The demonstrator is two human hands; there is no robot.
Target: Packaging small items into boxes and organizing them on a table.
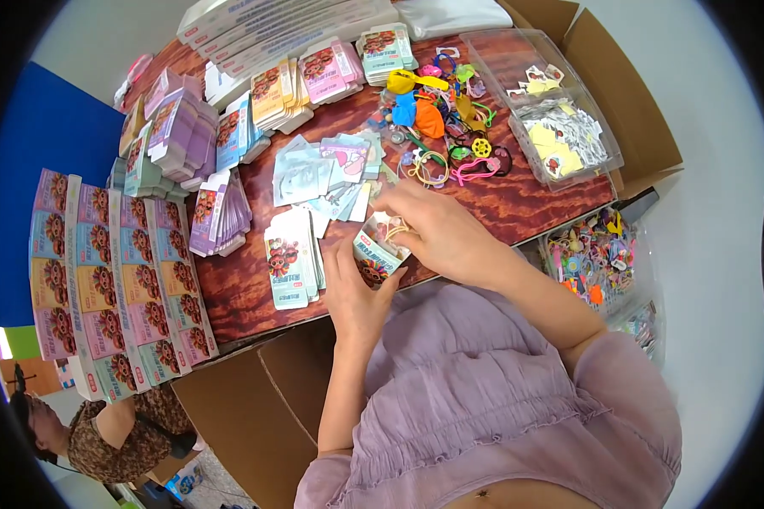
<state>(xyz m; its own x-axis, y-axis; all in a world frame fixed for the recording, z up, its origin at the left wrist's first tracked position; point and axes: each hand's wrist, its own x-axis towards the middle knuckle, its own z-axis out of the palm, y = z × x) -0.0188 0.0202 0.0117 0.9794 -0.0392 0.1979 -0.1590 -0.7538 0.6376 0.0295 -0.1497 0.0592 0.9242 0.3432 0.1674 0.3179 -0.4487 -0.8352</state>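
My left hand [354,287] grips a small open-topped card box [373,266] at the table's near edge, fingers on one side and thumb on the other. Inside the box's mouth, small pale and tan looped pieces [390,229] show. My right hand [441,231] is bent over that opening, with its thumb beside the loops; what its fingers pinch is partly hidden. Left of my left hand lies a stack of flat pale-green printed boxes [290,261]. Just beyond the hands are loose clear packets and printed cards [331,174].
Colourful hair ties and trinkets [441,119] are heaped beyond my right hand, next to a clear divided tray [609,161]. Stacks of purple boxes [178,136] stand at left, near a tall printed carton display [102,280]. Another bin [590,263] sits at right. A person [119,433] is at lower left.
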